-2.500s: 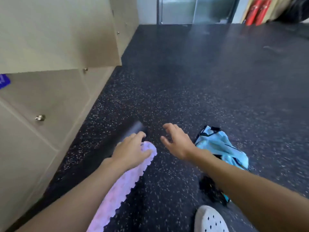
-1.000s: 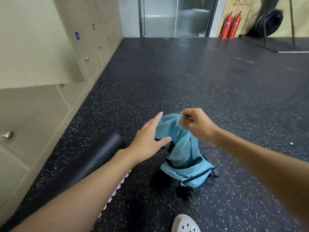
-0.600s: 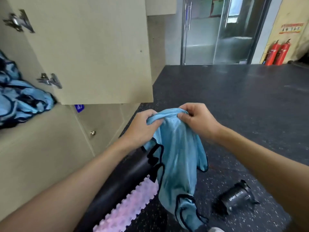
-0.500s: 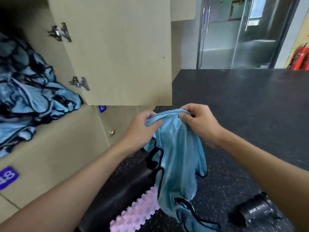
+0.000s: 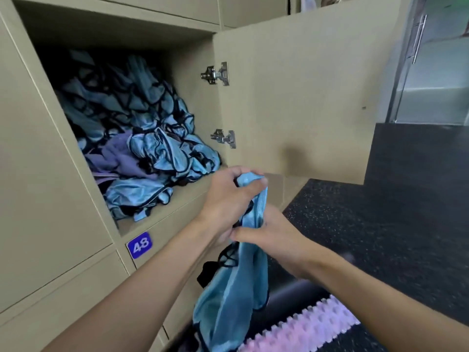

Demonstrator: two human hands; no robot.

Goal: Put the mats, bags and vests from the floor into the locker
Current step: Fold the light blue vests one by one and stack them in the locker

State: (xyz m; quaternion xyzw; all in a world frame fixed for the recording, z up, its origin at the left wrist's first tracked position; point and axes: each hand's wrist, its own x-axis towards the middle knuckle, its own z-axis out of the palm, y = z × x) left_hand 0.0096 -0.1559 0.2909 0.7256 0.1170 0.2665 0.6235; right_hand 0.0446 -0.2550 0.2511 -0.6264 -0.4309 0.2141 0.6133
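Vest (image 5: 236,295) cut off below, black mat (image 5: 291,293) mostly hidden behind it, open locker (image 5: 162,219) heaped with blue vests (image 5: 157,148), fingers of left hand (image 5: 228,196) and right hand (image 5: 276,237) clamped on the vest just outside

The blue vest (image 5: 236,295), on the floor (image 5: 380,237) a second ago, now hangs raised before the open locker (image 5: 152,222), with the left hand (image 5: 228,196) bunching its top and the right hand (image 5: 274,240) shifted lower.
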